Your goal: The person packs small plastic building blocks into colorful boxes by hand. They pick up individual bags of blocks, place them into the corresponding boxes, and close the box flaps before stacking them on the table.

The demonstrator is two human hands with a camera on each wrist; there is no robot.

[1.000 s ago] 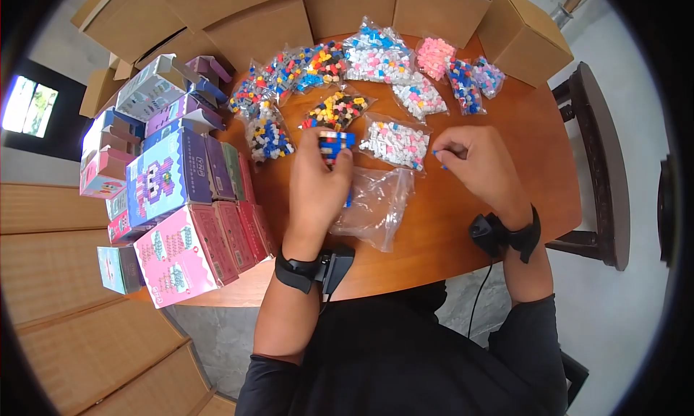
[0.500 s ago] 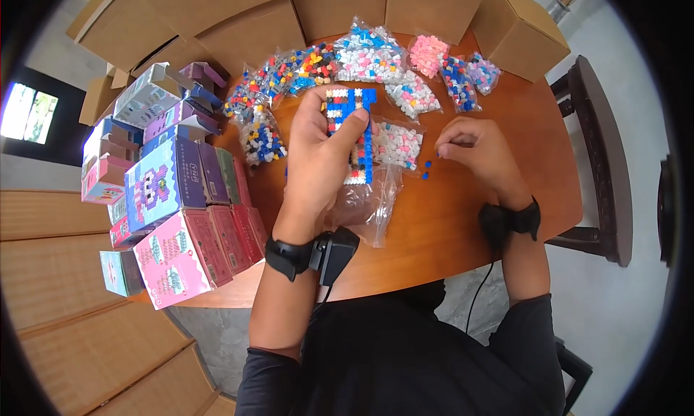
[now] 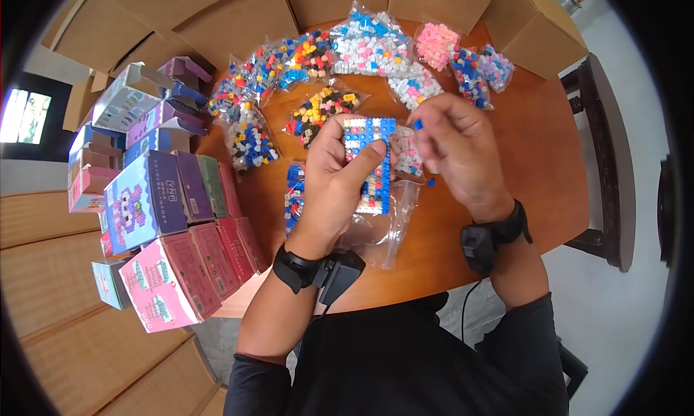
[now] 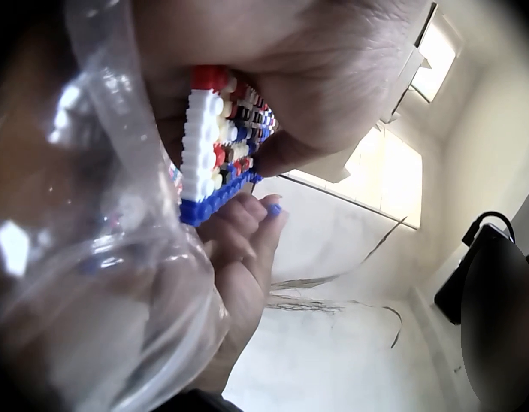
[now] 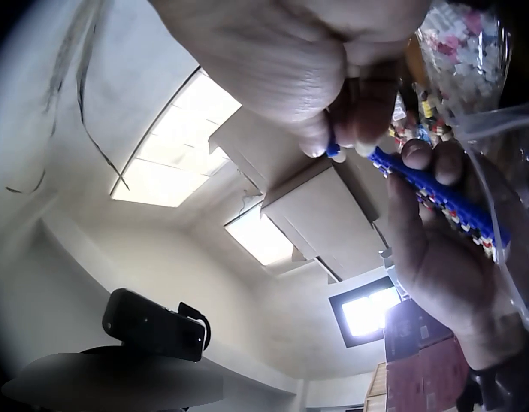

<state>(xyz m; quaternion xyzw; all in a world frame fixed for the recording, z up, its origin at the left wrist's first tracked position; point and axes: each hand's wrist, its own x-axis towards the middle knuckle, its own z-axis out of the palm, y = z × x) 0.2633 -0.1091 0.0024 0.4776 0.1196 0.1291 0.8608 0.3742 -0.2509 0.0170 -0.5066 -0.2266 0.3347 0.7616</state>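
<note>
My left hand point(image 3: 331, 188) grips a flat panel of small building bricks point(image 3: 384, 181), its thumb across the studded face. Blue bricks run down the panel's right edge, and rows of white, red and other colours fill the rest. Close to the panel's upper right, my right hand point(image 3: 463, 152) pinches a small blue brick point(image 3: 418, 124) between thumb and fingertips. In the right wrist view this blue brick point(image 5: 334, 151) is just off the panel's end point(image 5: 444, 199). A clear plastic bag point(image 3: 376, 239) lies below the panel, and a bag of white and pink bricks point(image 3: 408, 156) is partly hidden behind the hands.
Bags of mixed bricks point(image 3: 372, 47) form an arc along the back, before cardboard boxes point(image 3: 231, 36). Printed toy boxes point(image 3: 163, 271) are stacked at the left. Another brick-built piece point(image 3: 293, 199) lies beside the left wrist. A loose blue brick point(image 3: 431, 182) rests on the table point(image 3: 528, 170).
The left hand has turned the panel so its studded face shows, then lowered it slightly. My right hand has risen from the table and come left to the panel with the blue brick.
</note>
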